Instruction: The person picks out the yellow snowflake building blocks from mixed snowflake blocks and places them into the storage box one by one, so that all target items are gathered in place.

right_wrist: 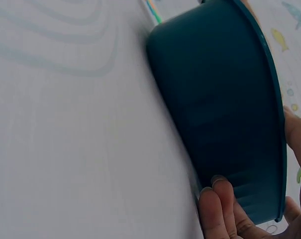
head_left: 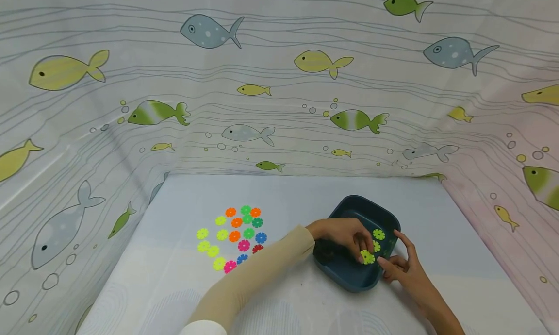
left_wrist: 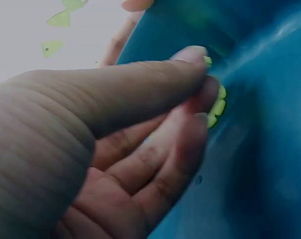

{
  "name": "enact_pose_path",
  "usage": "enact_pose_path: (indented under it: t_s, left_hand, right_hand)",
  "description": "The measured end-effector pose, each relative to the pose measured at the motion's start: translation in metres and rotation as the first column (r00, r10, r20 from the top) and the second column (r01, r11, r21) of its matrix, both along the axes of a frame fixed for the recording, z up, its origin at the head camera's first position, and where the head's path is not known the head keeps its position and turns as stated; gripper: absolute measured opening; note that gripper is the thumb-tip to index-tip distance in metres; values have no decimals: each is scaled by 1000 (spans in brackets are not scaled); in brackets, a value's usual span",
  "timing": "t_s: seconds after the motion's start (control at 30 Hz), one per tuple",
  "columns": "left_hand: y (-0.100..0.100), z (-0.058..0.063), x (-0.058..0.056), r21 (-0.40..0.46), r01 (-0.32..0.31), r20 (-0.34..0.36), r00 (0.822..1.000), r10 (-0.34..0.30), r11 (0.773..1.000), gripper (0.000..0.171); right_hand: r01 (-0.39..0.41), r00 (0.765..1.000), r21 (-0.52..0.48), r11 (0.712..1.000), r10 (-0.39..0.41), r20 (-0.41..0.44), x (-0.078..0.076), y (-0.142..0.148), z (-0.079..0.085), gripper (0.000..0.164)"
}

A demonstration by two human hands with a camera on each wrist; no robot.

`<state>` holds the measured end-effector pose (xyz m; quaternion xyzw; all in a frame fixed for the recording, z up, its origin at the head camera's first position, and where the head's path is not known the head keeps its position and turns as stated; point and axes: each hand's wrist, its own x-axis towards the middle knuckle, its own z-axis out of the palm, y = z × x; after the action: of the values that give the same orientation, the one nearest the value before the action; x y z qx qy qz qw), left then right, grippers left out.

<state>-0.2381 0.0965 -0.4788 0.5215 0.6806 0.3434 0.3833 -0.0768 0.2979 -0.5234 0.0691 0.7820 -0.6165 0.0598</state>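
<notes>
Clock positions refer to the tray in the head view, centred on it, with 12 at its far side.

Yellow disc (head_left: pixel 367 257): inside the tray, toward 5 o'clock. Whether it is one piece or two overlapping cannot be told. Thin, with a notched, petal-like rim. Expected handling: very light, fairly stiff, probably smooth plastic; hard to lift when flat. Take hold at the rim, seating thumb and fingertip near the notches; a light pinch should suffice, as excess force may flick it away.

Left grip (head_left: pixel 345 233): enters across the 9 o'clock side and pinches the yellow disc between thumb and fingertips.

Two more yellow discs (head_left: pixel 378 234) lie in the tray, at 2 and 3 o'clock.

Tray (head_left: pixel 355 290): deep, dark blue, round-cornered. Judged rigid and light, so liable to slide if knocked. Hold by wall and rim.

Right grip (head_left: pixel 408 269): at 4 o'clock, grasping the tray, fingers against the outer wall and at the rim.

Loose discs (head_left: pixel 237 223): grouped on the surface (head_left: pixel 297 303) at 9 o'clock, well apart from the tray; yellow, orange, green, blue, pink and red. The sleeve (head_left: pixel 262 272) passes just beside them, from 8 o'clock.
</notes>
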Motion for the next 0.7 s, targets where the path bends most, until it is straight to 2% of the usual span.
enact_pose_path:
  t_s: [0.3,0.57,0.7]
  left_hand:
    - [3,-2,3,-70,25,-4,1000,-26,997,32]
    - [6,-6,4,-107,34,-126,991,-48,994,31]
    - [9,-10,3,-131,29,-152,987,-49,991,31]
  right_hand:
    - [1,1000,-1,1000,-1,5,-1,1,-1,90]
    - [5,1000,16,1000,-6,11,-2,0,0,91]
    - [3,1000,24,1000,-3,1,-2,0,-1,91]
